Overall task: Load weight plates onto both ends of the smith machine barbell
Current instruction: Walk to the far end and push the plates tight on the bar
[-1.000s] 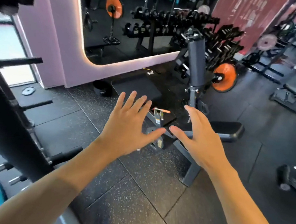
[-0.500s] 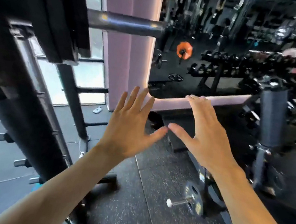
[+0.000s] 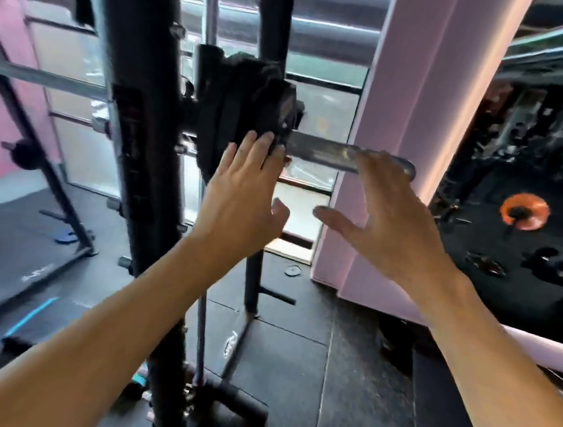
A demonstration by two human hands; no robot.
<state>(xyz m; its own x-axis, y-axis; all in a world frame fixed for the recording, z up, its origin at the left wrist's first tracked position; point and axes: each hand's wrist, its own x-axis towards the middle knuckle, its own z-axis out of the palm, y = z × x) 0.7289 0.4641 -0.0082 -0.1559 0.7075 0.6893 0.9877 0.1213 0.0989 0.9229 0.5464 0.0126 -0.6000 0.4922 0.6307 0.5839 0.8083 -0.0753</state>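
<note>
Nearest the camera, two bare forearms reach up from 7 and 5 o'clock toward the middle of the view. The left hand (image 3: pixel 241 192) is spread flat, fingers straight and together, its fingertips (image 3: pixel 266 139) at or against the lower edge of the dark weight plates (image 3: pixel 245 106); blur hides whether they truly touch. The right hand (image 3: pixel 386 216) is held apart from it at 3 o'clock of the left, fingers loosely spread, thumb pointing toward the left hand, holding nothing. Its fingertips lie in front of the barbell sleeve (image 3: pixel 330 154), and contact cannot be told.

Just beyond the hands, the steel sleeve juts toward 3 o'clock from the plates, which sit on it hard against the black smith machine upright (image 3: pixel 136 130). The thinner bar shaft (image 3: pixel 39 76) runs off toward 9 o'clock.

Farther back stand a pink pillar (image 3: pixel 402 121) at 2 o'clock, windows behind the frame at 12, and an orange plate (image 3: pixel 524 212) at 3 o'clock. Black rubber flooring (image 3: pixel 343 374) fills the 6 o'clock area.
</note>
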